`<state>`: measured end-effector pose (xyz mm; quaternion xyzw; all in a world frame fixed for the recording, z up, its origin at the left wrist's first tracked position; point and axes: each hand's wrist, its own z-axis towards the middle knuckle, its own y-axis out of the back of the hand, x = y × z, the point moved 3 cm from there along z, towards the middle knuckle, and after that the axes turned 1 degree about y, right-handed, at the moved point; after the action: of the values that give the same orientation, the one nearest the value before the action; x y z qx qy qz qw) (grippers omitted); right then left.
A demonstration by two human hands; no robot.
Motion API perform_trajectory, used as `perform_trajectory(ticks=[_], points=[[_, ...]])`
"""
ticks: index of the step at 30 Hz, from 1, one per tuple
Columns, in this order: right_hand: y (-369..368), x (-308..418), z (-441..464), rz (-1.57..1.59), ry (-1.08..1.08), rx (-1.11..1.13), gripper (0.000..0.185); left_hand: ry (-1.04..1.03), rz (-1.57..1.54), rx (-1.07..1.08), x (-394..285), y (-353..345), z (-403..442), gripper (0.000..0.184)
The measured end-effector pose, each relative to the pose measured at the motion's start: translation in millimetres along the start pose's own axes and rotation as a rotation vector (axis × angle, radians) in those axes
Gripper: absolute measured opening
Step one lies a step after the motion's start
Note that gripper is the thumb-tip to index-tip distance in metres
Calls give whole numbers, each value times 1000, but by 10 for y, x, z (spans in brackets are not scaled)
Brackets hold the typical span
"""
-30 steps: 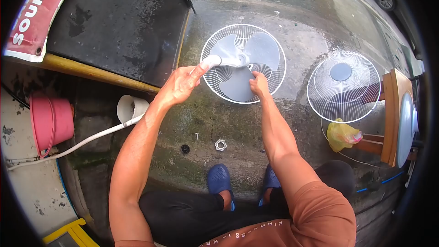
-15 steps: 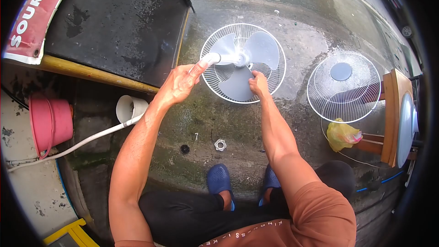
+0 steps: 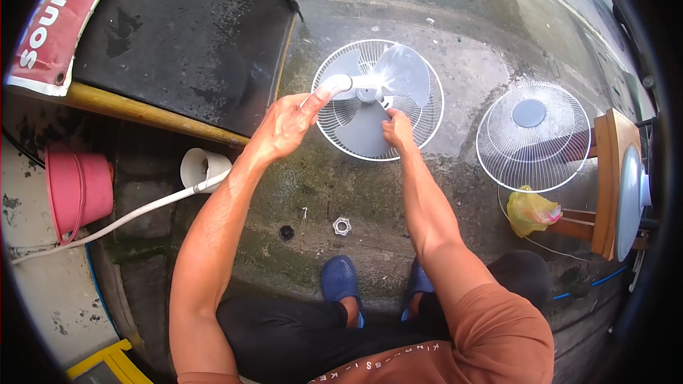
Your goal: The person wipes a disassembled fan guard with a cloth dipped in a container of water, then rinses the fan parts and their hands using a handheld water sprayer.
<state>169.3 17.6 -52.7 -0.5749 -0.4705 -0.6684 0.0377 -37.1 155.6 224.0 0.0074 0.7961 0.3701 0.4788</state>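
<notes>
Left hand (image 3: 283, 128): fingers curled closed around a flexible white hose (image 3: 171, 200), your thumb laid along its end; water jets out onto the upper-right blade.
Right hand (image 3: 398, 129): thumb and fingers nearly closed, pinching the lower blade's edge on a grey three-bladed fan propeller (image 3: 359, 128).
Propeller: over a round white wire grille (image 3: 432, 117), ahead of you on wet grey concrete (image 3: 384, 192).
Loose parts: domed white wire grille with grey centre disc (image 3: 492, 135), to your right; notched white plastic ring (image 3: 336, 226) and small round black piece (image 3: 286, 232), near your feet.
Progress, as judged: parts separated, rinsing under way, fan not assembled; how clean each blade is, you cannot tell.
</notes>
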Motion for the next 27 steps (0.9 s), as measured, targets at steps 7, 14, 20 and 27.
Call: perform_trajectory(ticks=[7,14,20,27], points=[[-104,-134,86,61,-59,77,43,-73,-69,-48,-74,-13,-7,82],[-230,72,-76,98,-157,176,39,-37,-85,78,-85,-58,-46,84],[-482,-139,-73,252,-118,127,39,25,-16,100,-37,-45,-80,84],[-267,-265,-24,247,-218,4,39,130,103,114,93,49,-31,90]])
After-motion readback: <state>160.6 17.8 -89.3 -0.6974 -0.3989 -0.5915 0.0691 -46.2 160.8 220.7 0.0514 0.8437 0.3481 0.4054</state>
